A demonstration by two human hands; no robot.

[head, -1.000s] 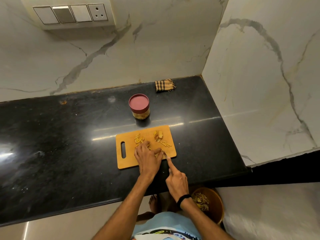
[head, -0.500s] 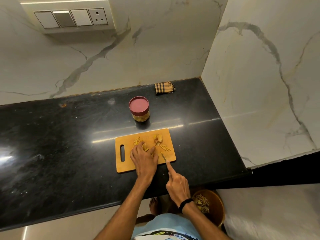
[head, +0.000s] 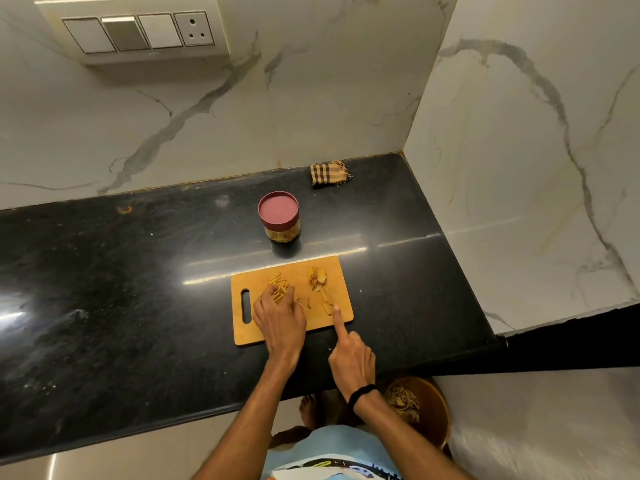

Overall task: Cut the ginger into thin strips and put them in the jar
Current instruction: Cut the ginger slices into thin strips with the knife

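Observation:
A wooden cutting board lies on the black counter. On it are a heap of ginger strips, some ginger slices and a few loose pieces. My left hand lies palm down on the board, its fingertips on the heap of strips. My right hand has its index finger stretched out to the loose pieces and the other fingers curled; whether they hold anything is hidden. The jar stands behind the board with its dark red lid on.
A checked cloth lies in the back corner. Marble walls close the counter at the back and on the right. A brown bin with peelings stands on the floor below the counter's front edge. A switch panel is on the wall.
My left hand has slid left and away from me, from the middle of the board onto the heap of strips. My right index finger has shifted a little to the right.

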